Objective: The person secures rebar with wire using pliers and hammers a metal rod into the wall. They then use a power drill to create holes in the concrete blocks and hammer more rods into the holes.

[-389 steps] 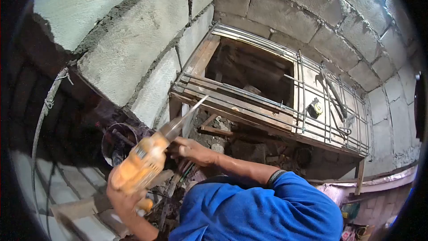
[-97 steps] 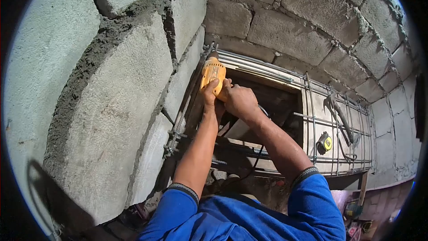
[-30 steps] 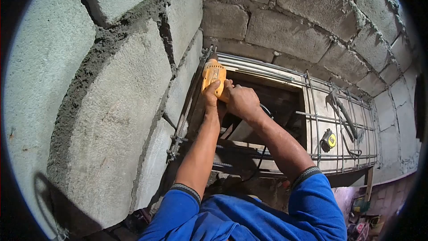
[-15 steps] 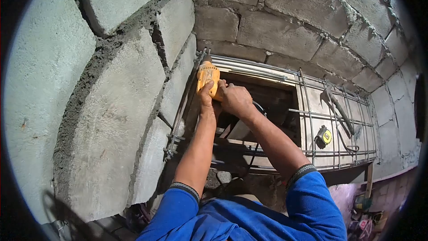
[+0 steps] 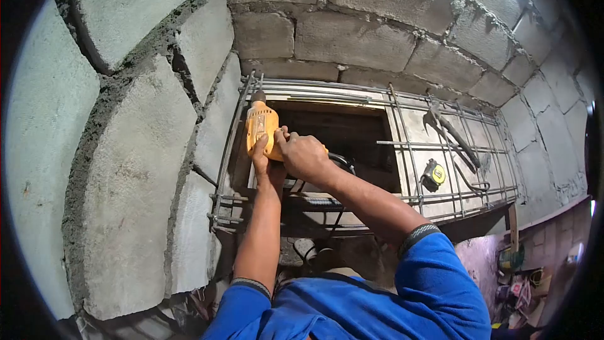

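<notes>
A yellow power drill points away from me, its dark chuck at the back left corner of the steel rebar grid. Whether its bit touches anything there is too small to make out. My left hand supports the drill's body from the left, thumb along its side. Closed around the rear handle is my right hand, and its fingers partly hide the grip. A black cord loops out to the right of the handle.
Concrete block walls close in at the back and left. On the boards at right lie a tape measure and a hammer among the rebars. A dark square opening lies within the board frame.
My view has turned a little, so the whole scene sits further left. Both hands keep hold of the drill, and its chuck remains at the same corner of the rebar.
</notes>
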Demonstrator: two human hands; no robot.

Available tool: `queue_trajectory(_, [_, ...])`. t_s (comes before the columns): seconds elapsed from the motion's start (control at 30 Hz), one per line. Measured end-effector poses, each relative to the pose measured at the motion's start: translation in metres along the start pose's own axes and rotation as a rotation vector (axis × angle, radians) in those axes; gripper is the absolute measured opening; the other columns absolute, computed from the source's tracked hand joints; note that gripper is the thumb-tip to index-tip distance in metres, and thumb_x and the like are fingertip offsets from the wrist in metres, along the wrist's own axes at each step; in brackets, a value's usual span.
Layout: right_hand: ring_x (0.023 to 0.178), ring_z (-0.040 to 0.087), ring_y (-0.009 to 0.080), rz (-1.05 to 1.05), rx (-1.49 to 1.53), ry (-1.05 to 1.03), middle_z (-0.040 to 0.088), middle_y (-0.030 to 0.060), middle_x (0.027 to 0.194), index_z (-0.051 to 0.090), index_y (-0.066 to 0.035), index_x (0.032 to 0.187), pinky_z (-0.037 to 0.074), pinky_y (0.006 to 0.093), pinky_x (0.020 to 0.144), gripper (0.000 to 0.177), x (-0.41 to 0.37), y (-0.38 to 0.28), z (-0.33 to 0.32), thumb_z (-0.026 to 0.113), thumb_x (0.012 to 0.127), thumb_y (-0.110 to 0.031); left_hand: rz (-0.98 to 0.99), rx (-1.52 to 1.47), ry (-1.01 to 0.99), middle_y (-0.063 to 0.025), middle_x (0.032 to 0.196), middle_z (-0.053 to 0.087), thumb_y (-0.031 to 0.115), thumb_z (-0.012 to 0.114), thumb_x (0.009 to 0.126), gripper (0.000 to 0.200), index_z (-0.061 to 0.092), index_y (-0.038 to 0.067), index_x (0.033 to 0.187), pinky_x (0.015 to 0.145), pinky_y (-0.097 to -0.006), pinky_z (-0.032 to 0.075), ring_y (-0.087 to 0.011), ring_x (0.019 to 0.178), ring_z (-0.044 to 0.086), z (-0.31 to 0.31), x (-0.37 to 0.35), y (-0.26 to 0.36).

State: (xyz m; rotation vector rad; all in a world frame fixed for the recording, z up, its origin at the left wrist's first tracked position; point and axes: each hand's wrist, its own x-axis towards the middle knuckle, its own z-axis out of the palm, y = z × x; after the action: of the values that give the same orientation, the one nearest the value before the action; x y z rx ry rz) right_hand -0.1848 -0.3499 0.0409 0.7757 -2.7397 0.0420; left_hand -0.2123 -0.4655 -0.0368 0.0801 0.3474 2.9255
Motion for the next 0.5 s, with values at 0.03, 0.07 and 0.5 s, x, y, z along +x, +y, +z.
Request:
queue_trajectory(0.03, [0.071, 0.07, 0.0342, 0.035, 0.04, -0.009, 0.068, 0.0204, 0.089, 0.051, 0.005, 0.133, 0.058, 0.0434, 0.062, 0.052, -0.008, 0.0, -0.007, 0.058, 0.085, -0.014, -0.027, -0.031, 0.001, -0.0155, 0.112, 0.068, 0.027, 0.07, 0.088, 0.052, 0.054, -0.001, 0.128, 0.093, -0.0406, 0.055, -0.0262, 0.1, 0.067, 0.0, -0.003, -0.003])
queue_trajectory(0.07, [0.072, 0.07, 0.035, 0.067, 0.081, -0.018, 0.068, 0.0213, 0.092, 0.05, 0.004, 0.136, 0.057, 0.0448, 0.064, 0.055, -0.014, 0.001, -0.011, 0.058, 0.085, -0.014, 0.0, 0.032, -0.011, -0.0159, 0.113, 0.068, 0.025, 0.07, 0.087, 0.053, 0.053, -0.001, 0.129, 0.092, -0.0405, 0.056, -0.0266, 0.098, 0.068, 0.0, -0.004, -0.007])
queue_trajectory(0.5, [0.077, 0.071, 0.0346, 0.185, 0.02, -0.114, 0.067, 0.0199, 0.096, 0.047, -0.001, 0.141, 0.057, 0.0438, 0.067, 0.068, -0.063, 0.059, -0.02, 0.068, 0.079, -0.017, -0.025, 0.118, 0.019, -0.0143, 0.109, 0.068, 0.024, 0.076, 0.081, 0.063, 0.05, 0.0, 0.133, 0.085, -0.0379, 0.06, -0.0247, 0.093, 0.069, 0.03, -0.001, -0.081])
